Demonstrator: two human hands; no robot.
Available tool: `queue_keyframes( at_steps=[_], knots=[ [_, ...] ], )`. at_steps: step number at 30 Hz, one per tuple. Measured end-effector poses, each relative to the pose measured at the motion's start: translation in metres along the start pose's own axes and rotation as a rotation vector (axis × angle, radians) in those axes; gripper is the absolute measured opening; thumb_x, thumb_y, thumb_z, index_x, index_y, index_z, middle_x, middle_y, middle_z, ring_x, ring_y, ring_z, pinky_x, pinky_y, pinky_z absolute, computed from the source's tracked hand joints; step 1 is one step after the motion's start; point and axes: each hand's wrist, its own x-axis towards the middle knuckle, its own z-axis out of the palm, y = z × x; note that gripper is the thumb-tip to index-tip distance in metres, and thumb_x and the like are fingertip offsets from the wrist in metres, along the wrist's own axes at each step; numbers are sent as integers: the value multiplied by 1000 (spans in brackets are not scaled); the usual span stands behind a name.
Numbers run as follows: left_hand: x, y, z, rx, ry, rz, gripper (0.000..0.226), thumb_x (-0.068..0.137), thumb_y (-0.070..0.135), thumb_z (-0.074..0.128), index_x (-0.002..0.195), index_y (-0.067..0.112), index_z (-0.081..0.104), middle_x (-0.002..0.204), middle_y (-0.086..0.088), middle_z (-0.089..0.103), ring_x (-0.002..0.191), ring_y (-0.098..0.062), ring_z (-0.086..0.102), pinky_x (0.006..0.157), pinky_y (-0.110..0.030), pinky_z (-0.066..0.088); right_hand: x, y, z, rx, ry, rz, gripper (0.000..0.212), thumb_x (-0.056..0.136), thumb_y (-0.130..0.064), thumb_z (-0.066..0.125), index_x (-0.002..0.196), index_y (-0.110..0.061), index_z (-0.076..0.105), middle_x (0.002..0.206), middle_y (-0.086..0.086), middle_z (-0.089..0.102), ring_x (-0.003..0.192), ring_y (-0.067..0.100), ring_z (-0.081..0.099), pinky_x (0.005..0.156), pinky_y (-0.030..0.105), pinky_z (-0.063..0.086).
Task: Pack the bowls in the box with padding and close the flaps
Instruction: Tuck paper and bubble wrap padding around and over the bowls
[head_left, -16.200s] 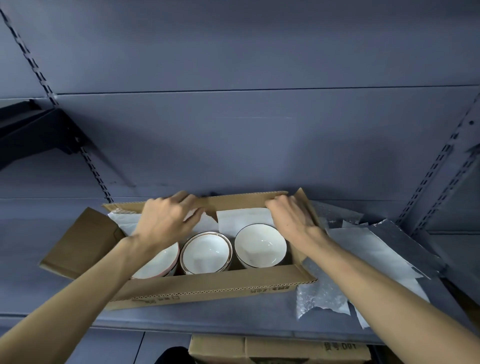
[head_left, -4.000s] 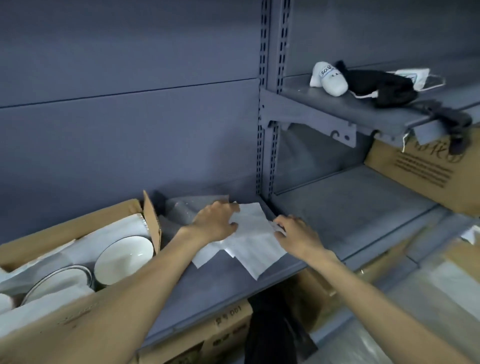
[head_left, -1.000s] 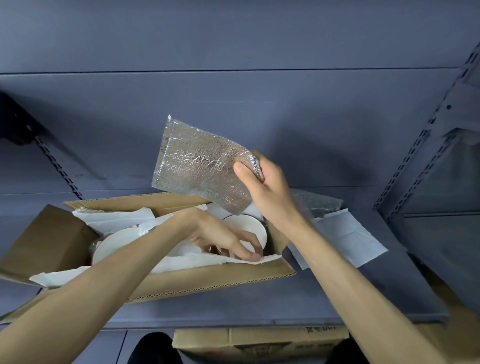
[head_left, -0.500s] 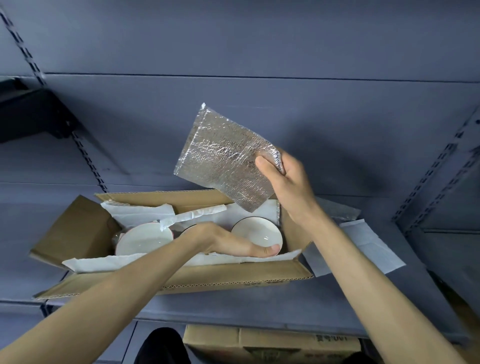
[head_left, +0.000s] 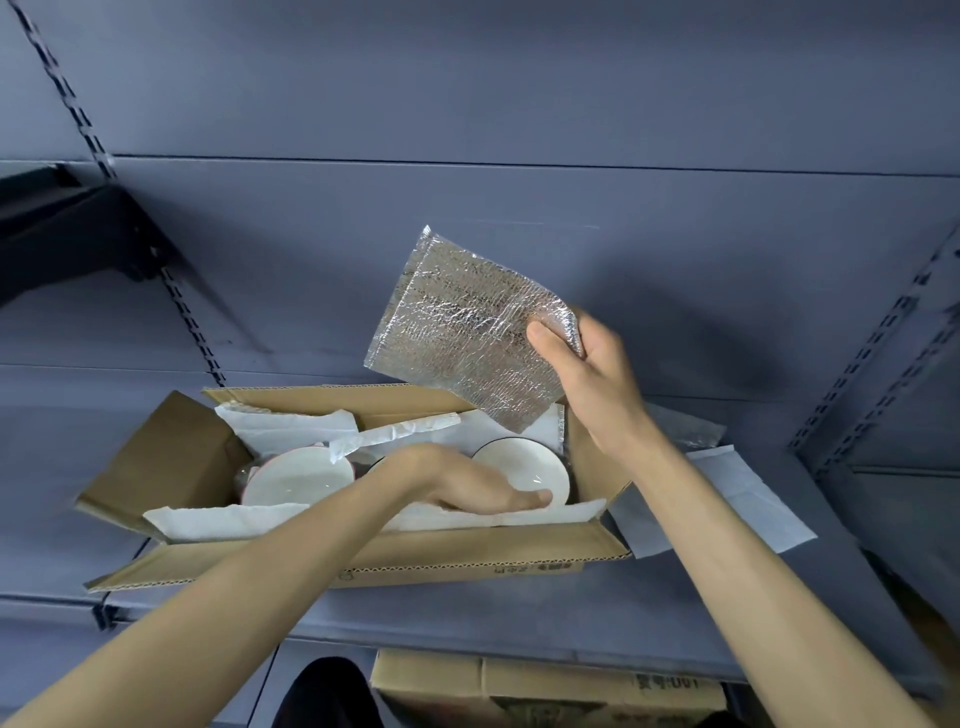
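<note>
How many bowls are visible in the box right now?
2 clearly: left bowl at the box's left end, right bowl at its right end. A third may sit between them, hidden under the left hand.

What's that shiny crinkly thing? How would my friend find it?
Look at the open cardboard box on the grey shelf, with white bowls inside. Just above its right end, the right hand holds up a flat silver foil pouch by one corner. It's the only shiny, crinkled piece; the other padding sheets are plain white.
</note>
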Motion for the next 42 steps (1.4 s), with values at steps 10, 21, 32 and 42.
queue_keyframes(
  at_steps=[10, 21, 32, 42],
  knots=[
    [2, -10, 11, -15, 115, 25, 123, 59, 106, 15, 158, 33, 24, 166, 16, 16, 155, -11, 8, 125, -42, 8, -2, -3, -3, -27, 9, -5, 22, 100, -27, 62, 104, -6, 66, 94, 4, 66, 89, 12, 58, 86, 46, 52],
    [-30, -53, 14, 203, 665, 450, 49, 84, 71, 61, 121, 39, 58, 92, 30, 53, 94, 6, 52, 74, -7, 35, -4, -2, -3, -20, 20, 9, 24, 100, -28, 61, 102, -5, 64, 89, 15, 63, 86, 12, 55, 81, 36, 48],
    [-1, -71, 15, 863, 1274, 299, 85, 95, 78, 25, 150, 15, 39, 135, -14, 52, 116, -35, 52, 89, -53, 46, -5, -12, 3, -40, 100, 7, 18, 99, -34, 61, 105, -19, 70, 94, 10, 70, 86, 14, 59, 86, 52, 54],
    [42, -64, 5, 1062, 1163, 475, 74, 102, 67, 18, 161, 22, 13, 148, -28, 41, 114, -39, 52, 92, -51, 45, -5, -24, -5, -52, 145, -1, 21, 98, -36, 62, 104, -16, 69, 101, 24, 65, 87, 19, 59, 85, 60, 53]
  ],
)
